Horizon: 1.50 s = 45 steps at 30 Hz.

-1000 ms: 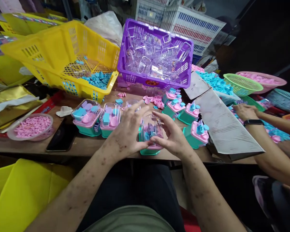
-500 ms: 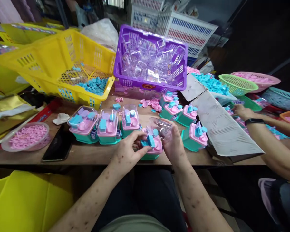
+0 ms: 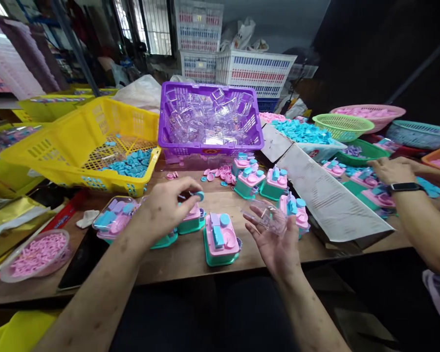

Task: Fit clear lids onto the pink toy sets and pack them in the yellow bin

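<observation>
My left hand [image 3: 165, 205] is closed in a pinch over the boxes at left, with a small blue plastic piece [image 3: 199, 196] at its fingertips. My right hand [image 3: 278, 244] is turned palm up and holds a clear plastic cover [image 3: 266, 216] between thumb and fingers. Between the hands stands an uncovered toy box [image 3: 222, 239], green below with a pink top bearing blue and lilac parts. Similar boxes sit under and behind my left hand, partly hidden. One covered box [image 3: 115, 217] shows at far left. Several uncovered boxes [image 3: 249, 183] stand behind my right hand.
A purple crate [image 3: 210, 146] of clear covers and a yellow crate [image 3: 77, 181] with blue pieces stand at the back. Loose pink pieces [image 3: 223, 173] lie before them. A white cardboard divider [image 3: 326, 195] borders the right, where another person's hands [image 3: 396, 171] work. A pink-piece tub [image 3: 40, 254] stands left.
My left hand has left the middle box and moved left and up. My right hand has drawn away rightward with the clear cover, turning palm up. The view has tilted upward.
</observation>
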Motion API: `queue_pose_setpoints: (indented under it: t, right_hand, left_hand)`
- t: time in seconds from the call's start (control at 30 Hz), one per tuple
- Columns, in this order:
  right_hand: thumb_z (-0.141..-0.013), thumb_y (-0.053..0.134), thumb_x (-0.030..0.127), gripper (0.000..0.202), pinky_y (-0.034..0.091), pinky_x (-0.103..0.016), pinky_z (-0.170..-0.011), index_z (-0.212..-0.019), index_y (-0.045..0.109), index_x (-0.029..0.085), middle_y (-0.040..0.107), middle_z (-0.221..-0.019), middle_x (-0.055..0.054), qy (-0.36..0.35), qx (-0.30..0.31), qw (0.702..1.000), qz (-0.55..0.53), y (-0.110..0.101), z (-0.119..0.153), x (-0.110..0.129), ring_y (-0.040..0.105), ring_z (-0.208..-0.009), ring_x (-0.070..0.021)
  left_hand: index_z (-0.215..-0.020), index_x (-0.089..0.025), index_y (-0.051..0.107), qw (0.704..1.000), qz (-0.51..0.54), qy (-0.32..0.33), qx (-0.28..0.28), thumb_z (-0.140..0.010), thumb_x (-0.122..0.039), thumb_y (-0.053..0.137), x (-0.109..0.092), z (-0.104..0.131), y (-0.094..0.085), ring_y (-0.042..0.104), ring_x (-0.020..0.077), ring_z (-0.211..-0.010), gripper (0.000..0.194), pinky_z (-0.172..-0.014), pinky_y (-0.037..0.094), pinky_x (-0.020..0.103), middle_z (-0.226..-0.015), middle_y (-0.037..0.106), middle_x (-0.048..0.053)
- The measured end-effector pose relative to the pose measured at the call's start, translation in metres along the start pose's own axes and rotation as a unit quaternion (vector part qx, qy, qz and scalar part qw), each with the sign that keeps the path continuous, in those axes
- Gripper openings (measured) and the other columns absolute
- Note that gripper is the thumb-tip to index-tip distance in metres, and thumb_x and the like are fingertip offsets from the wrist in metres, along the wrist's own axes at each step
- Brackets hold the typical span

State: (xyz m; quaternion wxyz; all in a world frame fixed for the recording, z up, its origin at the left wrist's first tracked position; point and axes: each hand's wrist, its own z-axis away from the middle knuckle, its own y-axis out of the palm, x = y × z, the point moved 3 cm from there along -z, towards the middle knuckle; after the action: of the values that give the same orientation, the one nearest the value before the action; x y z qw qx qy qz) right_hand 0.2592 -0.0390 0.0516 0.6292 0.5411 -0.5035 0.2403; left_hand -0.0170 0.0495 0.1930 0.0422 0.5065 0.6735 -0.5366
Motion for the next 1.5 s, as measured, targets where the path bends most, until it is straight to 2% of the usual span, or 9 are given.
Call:
queue_pose_setpoints:
  t: [0.13, 0.23, 0.33, 0.47, 0.63, 0.73, 0.87, 1.1, 1.5]
  right_hand:
    - [-0.103, 0.049, 0.087, 0.066, 0.069, -0.052, -0.103, -0.138, 0.071, 0.036, 0.076, -0.145, -0.011, 0.0, -0.002, 1.0, -0.028, -0.009, 0.019, -0.005, 0.08, -0.125, -0.0327]
    - [-0.089, 0.071, 0.091, 0.071, 0.064, -0.058, -0.112, -0.134, 0.066, 0.036, 0.07, -0.155, -0.011, -0.025, 0.019, 0.999, -0.031, -0.01, 0.03, -0.007, 0.079, -0.128, -0.0363]
    - [-0.081, 0.09, 0.078, 0.084, 0.058, -0.064, -0.119, -0.147, 0.055, 0.039, 0.068, -0.153, -0.013, -0.053, 0.091, 0.994, 0.032, -0.009, 0.034, 0.006, 0.076, -0.133, -0.0373]
    - [-0.091, 0.087, 0.064, 0.091, 0.05, -0.064, -0.128, -0.167, 0.044, 0.041, 0.055, -0.163, -0.013, -0.105, 0.226, 0.945, 0.209, 0.009, 0.025, 0.045, 0.056, -0.156, -0.0386]
    - [-0.09, 0.08, 0.029, 0.076, 0.044, -0.065, -0.133, -0.16, 0.054, 0.037, 0.05, -0.159, -0.013, -0.23, 0.393, 0.783, 0.423, 0.068, 0.008, 0.08, 0.044, -0.161, -0.0393]
    - [-0.086, 0.082, 0.025, 0.076, 0.045, -0.066, -0.131, -0.155, 0.053, 0.034, 0.046, -0.161, -0.015, -0.223, 0.443, 0.712, 0.498, 0.097, 0.002, 0.07, 0.045, -0.161, -0.0409]
    - [-0.091, 0.089, 0.044, 0.062, 0.054, -0.068, -0.121, -0.143, 0.058, 0.03, 0.053, -0.151, -0.017, -0.214, 0.424, 0.679, 0.56, 0.107, -0.001, 0.052, 0.054, -0.151, -0.0428]
    - [-0.094, 0.085, 0.042, 0.083, 0.06, -0.064, -0.117, -0.167, 0.046, 0.034, 0.056, -0.151, -0.015, -0.255, 0.392, 0.651, 0.598, 0.107, 0.003, 0.053, 0.06, -0.143, -0.0398]
    - [-0.092, 0.088, 0.055, 0.085, 0.06, -0.06, -0.118, -0.168, 0.055, 0.035, 0.06, -0.149, -0.014, -0.236, 0.375, 0.603, 0.663, 0.114, -0.002, 0.067, 0.062, -0.14, -0.0399]
  left_hand:
    - [-0.101, -0.023, 0.081, 0.98, -0.149, 0.006, 0.13, -0.093, -0.012, 0.07, 0.004, -0.085, 0.031, 0.081, 0.0234, -0.094, 0.017, -0.089, 0.065, 0.035, -0.102, 0.084, 0.005]
    - [-0.099, -0.022, 0.081, 0.956, -0.229, -0.029, 0.18, -0.084, -0.005, 0.076, 0.002, -0.117, 0.048, 0.08, 0.028, -0.102, 0.023, -0.097, 0.065, 0.041, -0.102, 0.084, 0.006]
    - [-0.11, -0.021, 0.08, 0.972, -0.193, -0.023, 0.128, -0.092, -0.017, 0.078, -0.014, -0.088, 0.036, 0.079, 0.0297, -0.11, 0.018, -0.102, 0.063, 0.044, -0.114, 0.083, 0.009]
    - [-0.113, -0.025, 0.076, 0.999, 0.007, -0.033, -0.004, -0.108, -0.044, 0.068, -0.023, 0.021, 0.022, 0.079, 0.0228, -0.098, 0.021, -0.09, 0.065, 0.036, -0.109, 0.082, 0.004]
    - [-0.158, -0.025, 0.048, 0.986, 0.103, -0.128, 0.02, -0.083, -0.046, 0.097, 0.014, 0.113, 0.091, 0.07, 0.037, -0.138, 0.092, -0.112, 0.064, 0.057, -0.154, 0.066, 0.017]
    - [-0.167, -0.021, 0.035, 0.991, 0.098, -0.089, 0.021, -0.078, -0.04, 0.099, 0.031, 0.11, 0.13, 0.053, 0.0455, -0.157, 0.111, -0.128, 0.046, 0.072, -0.168, 0.052, 0.023]
    - [-0.171, -0.022, 0.028, 0.988, 0.127, -0.09, 0.017, -0.078, -0.037, 0.098, 0.044, 0.095, 0.149, 0.046, 0.0466, -0.163, 0.118, -0.132, 0.039, 0.073, -0.172, 0.048, 0.024]
    - [-0.172, -0.021, 0.027, 0.986, 0.155, -0.064, 0.013, -0.075, -0.038, 0.102, 0.049, 0.097, 0.154, 0.04, 0.0465, -0.166, 0.123, -0.136, 0.034, 0.072, -0.175, 0.042, 0.026]
    - [-0.168, -0.024, 0.035, 0.982, 0.177, -0.064, 0.0, -0.076, -0.042, 0.101, 0.046, 0.095, 0.148, 0.048, 0.0476, -0.159, 0.115, -0.132, 0.04, 0.072, -0.169, 0.051, 0.022]
